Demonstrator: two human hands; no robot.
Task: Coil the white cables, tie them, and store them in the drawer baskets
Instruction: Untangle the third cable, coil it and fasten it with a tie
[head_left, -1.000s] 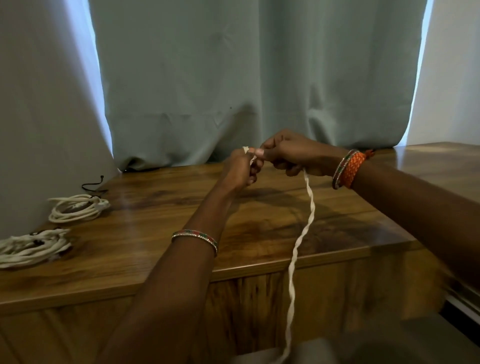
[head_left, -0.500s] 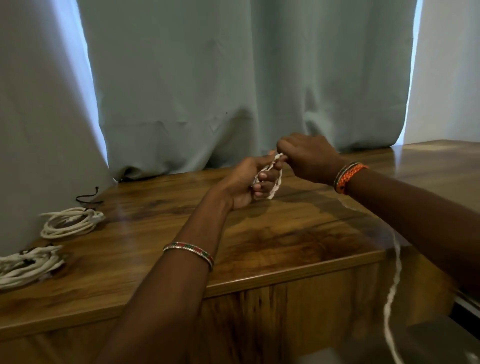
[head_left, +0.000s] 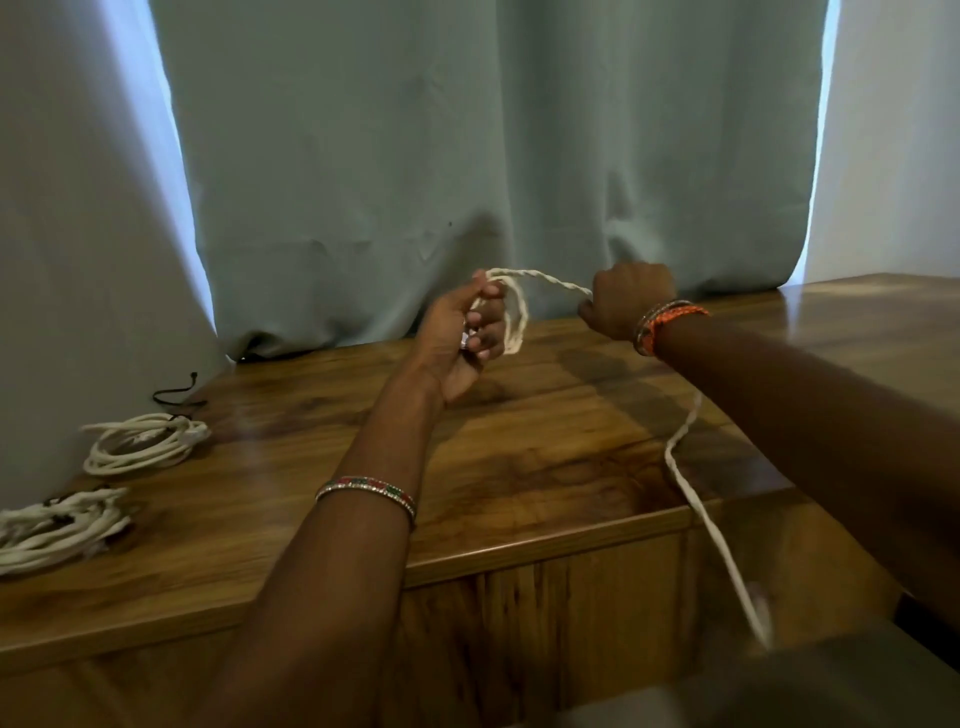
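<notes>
Glossy wood tabletop (head_left: 519, 467), matt cloth curtain (head_left: 467, 130)

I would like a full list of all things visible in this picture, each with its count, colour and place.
cable being coiled: one, white, loops in the left hand, strand running to the right hand, tail hanging past the table's front edge
coiled cables: two bundles, white, on the table's left end
cord: one, black, behind the farther bundle
table: one, brown wood
curtain: grey-green, behind the table
bangles: multicoloured on the left wrist, orange on the right
left hand: holds the loops
right hand: grips the strand
</notes>
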